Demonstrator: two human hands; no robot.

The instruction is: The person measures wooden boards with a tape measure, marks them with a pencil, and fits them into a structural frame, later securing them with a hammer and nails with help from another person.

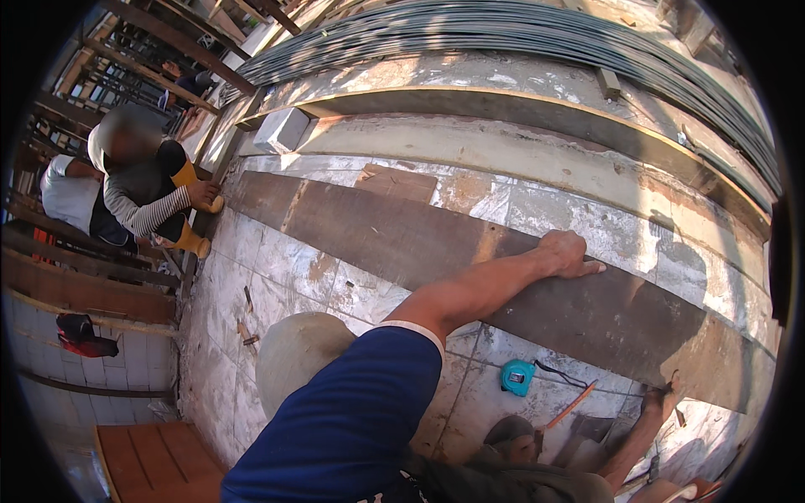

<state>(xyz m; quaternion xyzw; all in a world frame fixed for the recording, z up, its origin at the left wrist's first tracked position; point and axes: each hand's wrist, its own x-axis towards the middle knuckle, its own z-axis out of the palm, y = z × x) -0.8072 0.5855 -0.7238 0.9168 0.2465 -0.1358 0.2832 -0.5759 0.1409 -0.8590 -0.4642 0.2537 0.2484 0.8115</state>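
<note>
A long, dark brown wooden board point(402, 243) lies slantwise across the tiled floor in front of me. Reaching over it, my left hand point(563, 254) is closed on its far edge, with the thumb pointing right. At the near edge, toward the right end, my right hand point(661, 402) is closed with its fingertips against the board; what they hold, if anything, is too small to make out. Between my arms, a teal tape measure point(517, 378) with a black strap rests on the tiles. Close to the strap is a thin orange stick point(572, 405).
A co-worker point(138, 180) in yellow boots crouches by the board's far left end. Beyond the board are a white block point(281, 131), a long upright plank point(503, 105) and a bundle of steel rods point(470, 29). A reddish-brown panel point(155, 461) sits at lower left.
</note>
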